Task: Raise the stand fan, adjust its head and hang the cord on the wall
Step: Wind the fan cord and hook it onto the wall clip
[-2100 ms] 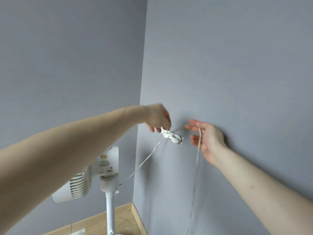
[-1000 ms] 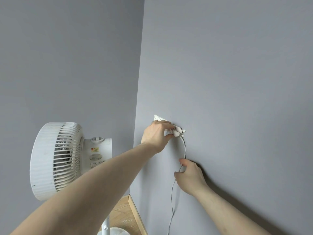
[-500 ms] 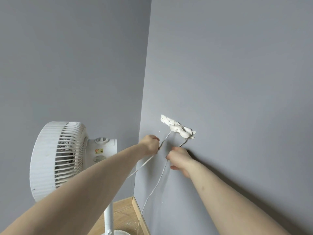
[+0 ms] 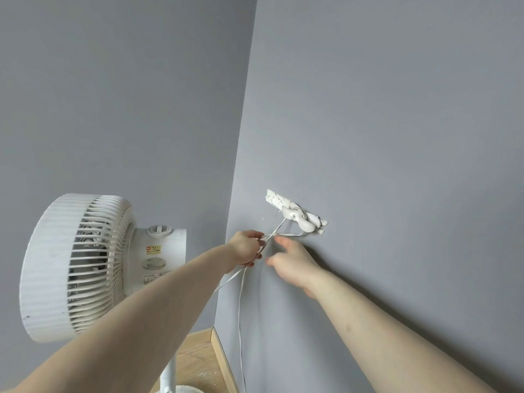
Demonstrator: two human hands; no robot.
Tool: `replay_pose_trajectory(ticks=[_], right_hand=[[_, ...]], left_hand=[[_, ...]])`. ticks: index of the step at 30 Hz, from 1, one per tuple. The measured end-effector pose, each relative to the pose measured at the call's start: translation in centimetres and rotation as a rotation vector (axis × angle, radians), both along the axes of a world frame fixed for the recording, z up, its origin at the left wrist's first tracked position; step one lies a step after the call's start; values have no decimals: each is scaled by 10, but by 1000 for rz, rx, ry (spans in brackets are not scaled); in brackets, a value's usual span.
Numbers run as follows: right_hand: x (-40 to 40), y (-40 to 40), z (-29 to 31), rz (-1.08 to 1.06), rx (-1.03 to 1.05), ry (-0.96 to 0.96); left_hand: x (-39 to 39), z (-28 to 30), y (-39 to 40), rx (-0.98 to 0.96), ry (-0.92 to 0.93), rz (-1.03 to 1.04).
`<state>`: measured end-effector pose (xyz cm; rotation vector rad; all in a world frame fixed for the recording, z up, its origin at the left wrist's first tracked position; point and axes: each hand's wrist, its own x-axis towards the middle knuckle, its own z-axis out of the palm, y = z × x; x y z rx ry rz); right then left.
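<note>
A white stand fan (image 4: 76, 268) stands raised in the corner at the left, its round head facing left. Its thin white cord (image 4: 240, 313) runs up the grey right wall to a white hook (image 4: 297, 217) on a strip of white tape, where its plug end hangs. My left hand (image 4: 246, 249) pinches the cord just below and left of the hook. My right hand (image 4: 292, 262) is beside it, blurred, fingers apart and pointing toward the hook, holding nothing that I can see.
Two grey walls meet in a corner (image 4: 241, 165) behind the fan. A wooden skirting board (image 4: 221, 361) and wooden floor (image 4: 195, 364) show at the bottom, with the fan's pole (image 4: 168, 375) rising from its base.
The plug now hangs on the hook. My left hand dropped from the hook to the cord below it. My right hand let the cord go and moved up beside the left.
</note>
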<state>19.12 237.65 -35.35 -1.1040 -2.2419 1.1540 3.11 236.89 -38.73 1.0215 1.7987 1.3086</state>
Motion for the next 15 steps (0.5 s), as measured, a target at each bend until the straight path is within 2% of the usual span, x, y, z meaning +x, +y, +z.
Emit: replay_pose_trajectory(ticks=[2,6,8,10,12,15], right_hand=[[10,-5,-1,18,216,-37],[29,-12,15,-25,613,154],[36,-11,28,-65,724,111],[40,-9,38,-90,747,-32],[43,-9,44,-96,736,-144],[45,-10,44,-91,736,-223]], left_hand=[[-2,12,1,36,2,38],[-5,50,5,109,80,81],[-8,70,7,153,145,110],[-9,88,8,170,302,158],[-8,103,8,162,563,225],[-4,122,13,186,878,323]])
